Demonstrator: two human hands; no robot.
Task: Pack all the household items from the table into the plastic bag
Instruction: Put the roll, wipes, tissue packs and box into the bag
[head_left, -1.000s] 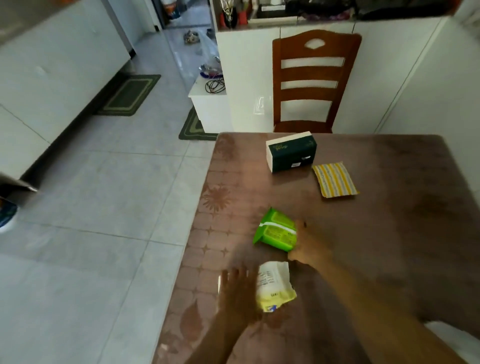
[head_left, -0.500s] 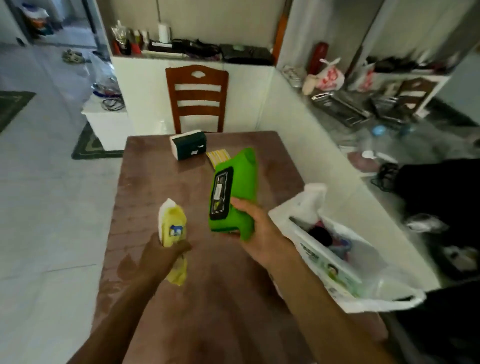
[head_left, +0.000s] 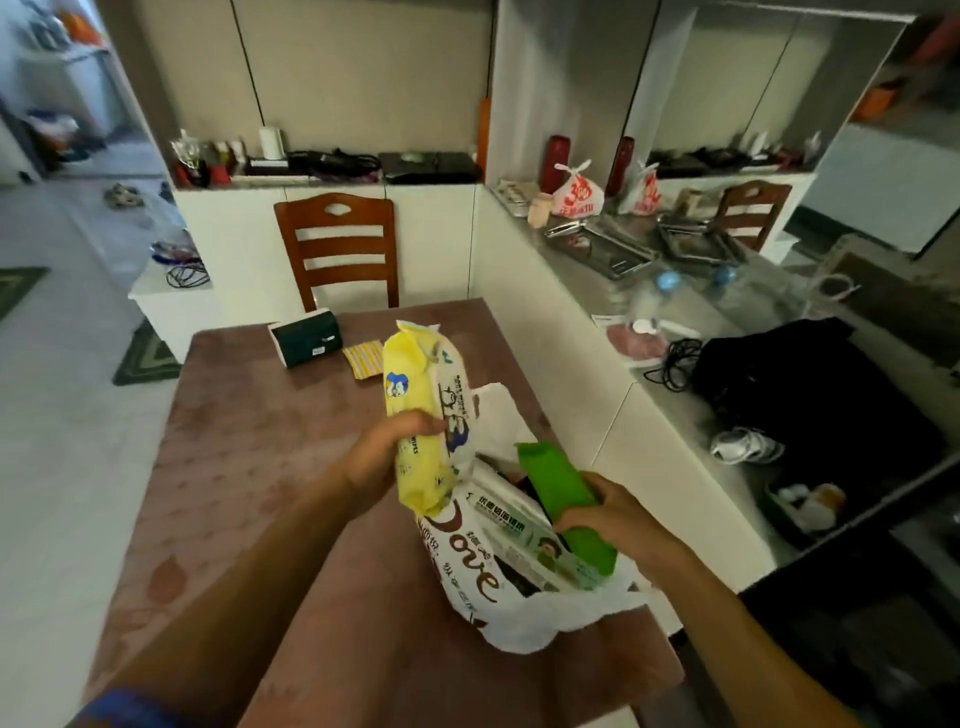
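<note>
My left hand (head_left: 382, 457) grips a yellow wipes pack (head_left: 426, 410), held upright just left of the white plastic bag (head_left: 519, 618). The bag lies open on the right side of the brown table (head_left: 249, 467). My right hand (head_left: 610, 519) holds a green pack (head_left: 561, 493) tilted into the bag's mouth, above a pale green packet inside. At the table's far end stand a dark green tissue box (head_left: 306, 343) and a yellow striped cloth (head_left: 366, 358).
A wooden chair (head_left: 337, 249) stands behind the table's far edge. A white counter (head_left: 649, 338) runs along the right, cluttered with trays, bags, cables and a black bag (head_left: 810, 395). Tiled floor with mats lies to the left.
Both hands have swung right with their packs. The green pack has gone from above the table into the bag's mouth; the yellow pack has risen beside the bag.
</note>
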